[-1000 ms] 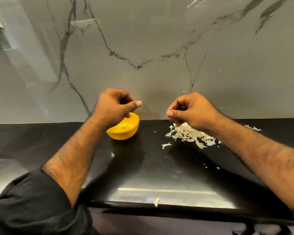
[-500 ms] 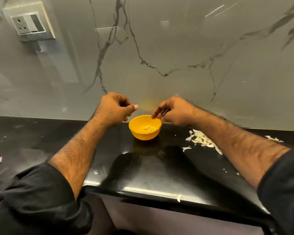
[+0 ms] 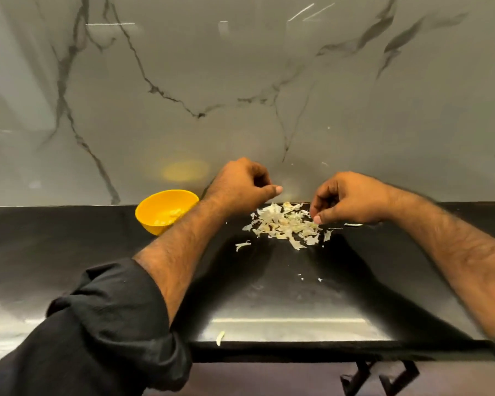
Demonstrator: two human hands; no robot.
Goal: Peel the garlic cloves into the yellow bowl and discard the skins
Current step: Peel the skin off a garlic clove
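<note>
The yellow bowl (image 3: 152, 214) stands at the back of the black counter, by the wall, with a few peeled garlic cloves (image 3: 170, 215) inside. To its right lies a pile of pale garlic skins (image 3: 283, 224). My left hand (image 3: 240, 185) hovers over the pile's left rim, fingers curled into a fist and thumb stretched out; nothing shows in it. My right hand (image 3: 347, 201) is down at the pile's right edge, thumb and curled fingertips pinching into the skins. What lies between those fingers is hidden.
The black counter (image 3: 269, 295) ends in a front edge, where one stray skin (image 3: 220, 337) lies. Small skin flakes (image 3: 242, 245) are scattered in front of the pile. A grey marble wall (image 3: 240, 81) rises right behind the bowl and pile.
My right hand has gone from above the yellow bowl back right to the skin pile. My left hand has shifted right from beside the bowl to the pile. The camera view has swung right.
</note>
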